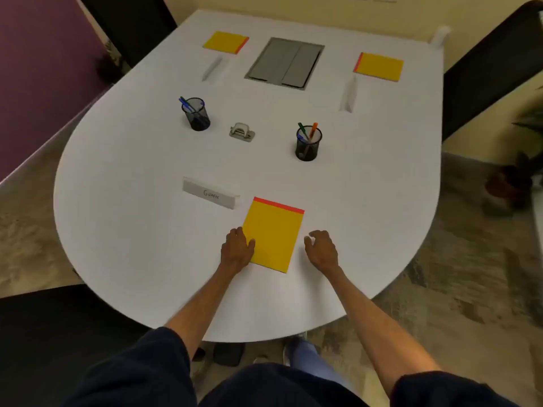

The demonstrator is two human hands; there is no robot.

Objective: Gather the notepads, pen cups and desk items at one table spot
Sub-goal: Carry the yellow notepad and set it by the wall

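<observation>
You are at the opening step of the gathering. Take the grey hatch (284, 63) set into the table (132, 230) as your reference. The near notepad (274, 235) lies flat well on your side of the hatch, close to the table's near edge, red binding turned toward the hatch.

Your left hand (236, 248) sits against the pad's left edge with the thumb touching it. The blur hides whether any finger is tucked under, so I cannot tell if it grips the pad or only rests there. Your right hand (321, 249) is just beside the pad's right edge, apart from it, fingers loosely curled and holding nothing.

Nothing else looks collected. One notepad (224, 42) lies just left of the hatch and another (379, 66) to its right. The two pen cups (196, 114) (307, 143) stand on the near side of the hatch, left and right, with the hole punch (241, 132) between them. The lettered name card (210, 195) stands nearer you, beside the near pad's top left corner.

The next move probably calls for a spot to be fixed first. Lift or slide the pad by both edges. Carry the cups upright so the pens stay in.
</observation>
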